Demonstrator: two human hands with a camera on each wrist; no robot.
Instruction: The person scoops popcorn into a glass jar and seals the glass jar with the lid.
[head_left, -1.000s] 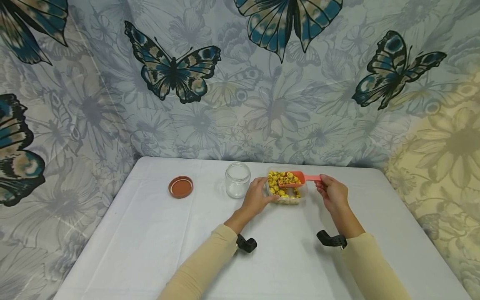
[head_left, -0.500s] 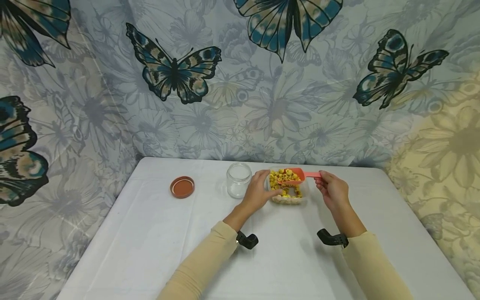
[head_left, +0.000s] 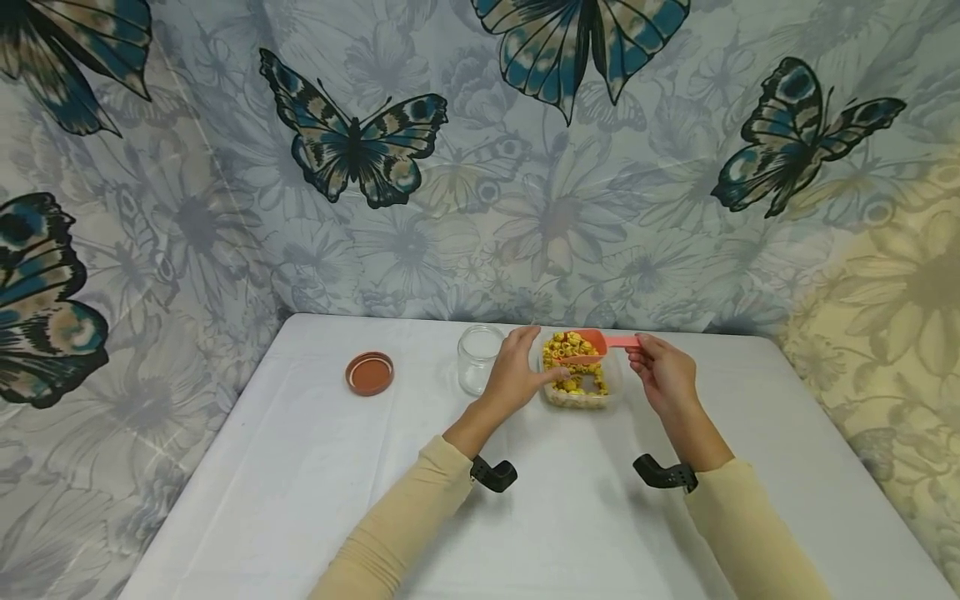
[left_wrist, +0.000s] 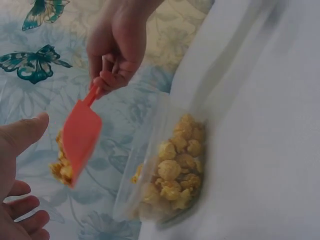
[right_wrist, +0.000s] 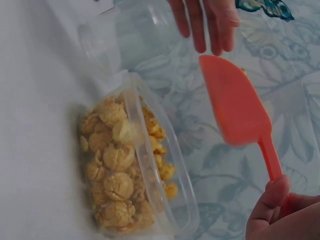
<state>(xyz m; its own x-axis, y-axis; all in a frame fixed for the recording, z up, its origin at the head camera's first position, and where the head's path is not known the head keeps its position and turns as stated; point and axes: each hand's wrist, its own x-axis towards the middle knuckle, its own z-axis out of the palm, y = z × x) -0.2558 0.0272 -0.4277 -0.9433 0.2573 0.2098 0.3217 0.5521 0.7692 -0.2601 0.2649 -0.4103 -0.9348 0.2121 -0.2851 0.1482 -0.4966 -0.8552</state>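
Scoop (right_wrist: 240, 107), red and loaded with popcorn (left_wrist: 62, 172), is raised above the clear plastic tub (head_left: 576, 402); right-hand grip (head_left: 667, 375) is clenched round the handle (right_wrist: 270, 160); left-hand grip (head_left: 513, 375) is released, fingers (right_wrist: 196, 30) extended near the scoop's tip; more popcorn lies in the tub; a clear jar (head_left: 474, 367) stands to its left; a brown lid (head_left: 370, 375) lies farther left on the white counter (head_left: 300, 500).
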